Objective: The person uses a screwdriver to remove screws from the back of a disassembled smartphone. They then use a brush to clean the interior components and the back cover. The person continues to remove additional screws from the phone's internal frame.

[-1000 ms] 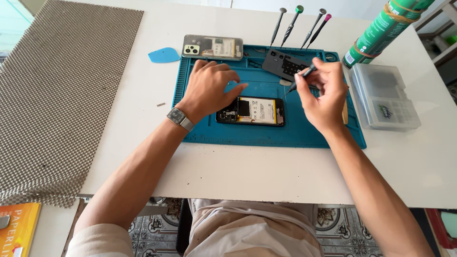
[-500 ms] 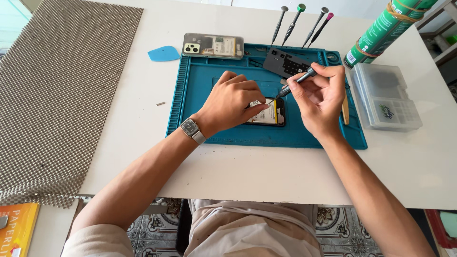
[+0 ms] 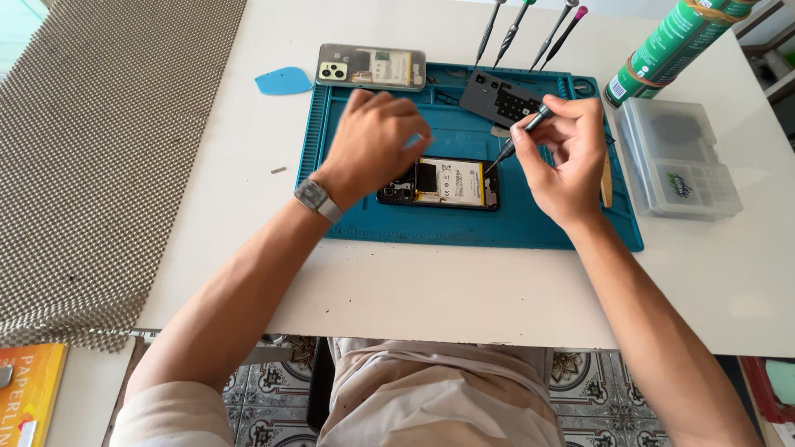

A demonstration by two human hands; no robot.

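Now I see my right hand [image 3: 559, 157] pinching a slim grey screwdriver [image 3: 517, 139], tip at the opened black phone with a yellow battery [image 3: 439, 183], mid-frame on the teal silicone mat [image 3: 546, 223]. My left hand [image 3: 373, 145] hovers blurred, fingers loosely curled, over its left end.

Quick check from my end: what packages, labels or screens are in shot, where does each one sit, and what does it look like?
Green tube: far right corner, tilted cylinder, white print, tan band.
Clear plastic box: right of the blue mat, rectangular, small green-and-white sticker on its lid.
Opened phone: mid-mat, yellow-white battery label with dark markings.
Orange book: bottom left corner, white lettering.
No lit screen shows.
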